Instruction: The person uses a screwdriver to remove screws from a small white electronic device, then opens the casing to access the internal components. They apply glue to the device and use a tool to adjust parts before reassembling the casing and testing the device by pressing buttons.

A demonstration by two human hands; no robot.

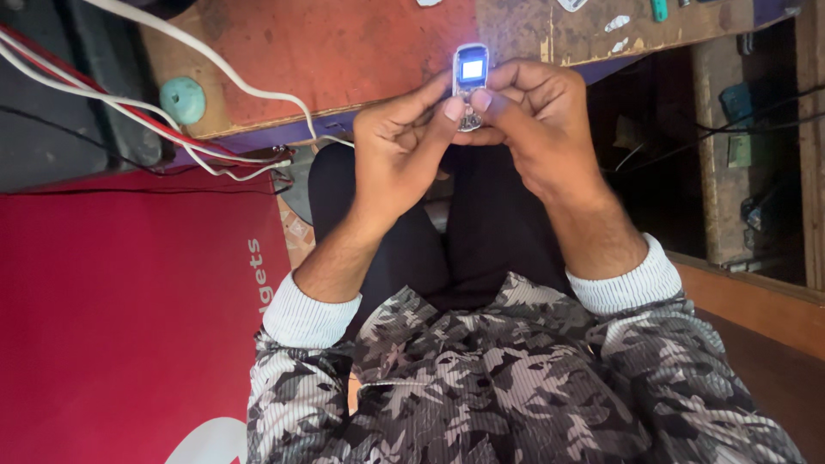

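Hands (468, 129) gripping small phone (470, 73), keypad thumb-covered

**Soft daylight on the bench, deep shade at the right**

Even, diffuse light falls from above and ahead, leaving the worn red worktop (344, 51) bright and the red panel (129, 318) saturated. Shadows are soft, pooling on the dark trousers (481, 249) between the forearms. The lit screen of the small phone (471, 73) is blown out to a white-blue patch with no detail. The shelving (748, 146) on the right sinks into murk. Focus is fair throughout; straight edges bow slightly toward the frame's corners.
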